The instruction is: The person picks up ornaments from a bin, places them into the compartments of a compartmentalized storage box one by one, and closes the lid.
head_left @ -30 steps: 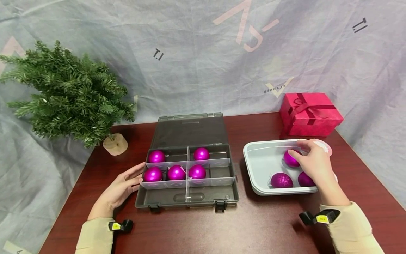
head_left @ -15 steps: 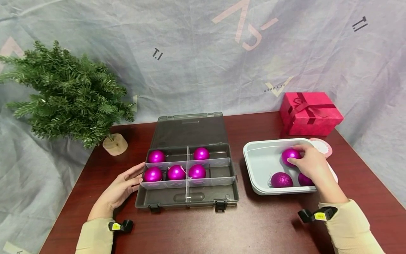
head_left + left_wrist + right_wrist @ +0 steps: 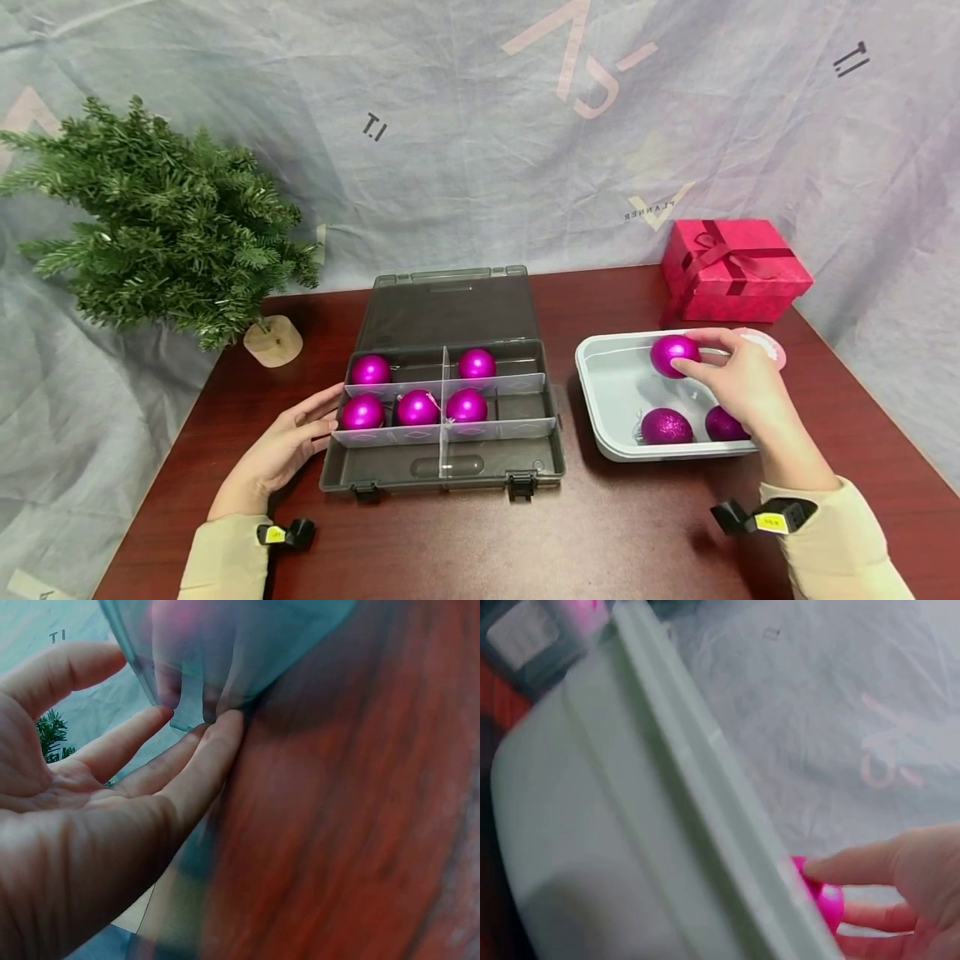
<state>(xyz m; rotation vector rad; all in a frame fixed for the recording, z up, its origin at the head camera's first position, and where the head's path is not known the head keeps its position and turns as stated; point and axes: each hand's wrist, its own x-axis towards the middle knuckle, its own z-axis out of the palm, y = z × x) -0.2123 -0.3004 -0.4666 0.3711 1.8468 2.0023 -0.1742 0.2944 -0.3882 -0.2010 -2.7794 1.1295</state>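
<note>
My right hand (image 3: 738,379) pinches a shiny magenta Christmas ball (image 3: 673,356) between thumb and fingers, lifted above the white tub (image 3: 600,400). In the right wrist view the tub's wall (image 3: 592,825) partly hides that Christmas ball (image 3: 829,904). Two glittery purple balls, one nearer the middle (image 3: 667,426) and one at the right (image 3: 724,424), lie in the tub. My left hand (image 3: 288,442) touches the left side of the clear grey divided box (image 3: 375,462) with extended fingers, as the left wrist view shows too. Several shiny magenta balls (image 3: 467,406) sit in the box's back and middle rows.
The box's lid (image 3: 450,312) lies folded back behind it. A small artificial fir tree (image 3: 180,233) on a wooden base stands at the back left. At the back right is a red gift box (image 3: 738,275). A round pink-and-white item (image 3: 768,346) shows behind the tub.
My right hand has closed on the shiny ball and raised it off the tub's floor, a little to the left. The left hand and the divided box have stayed put.
</note>
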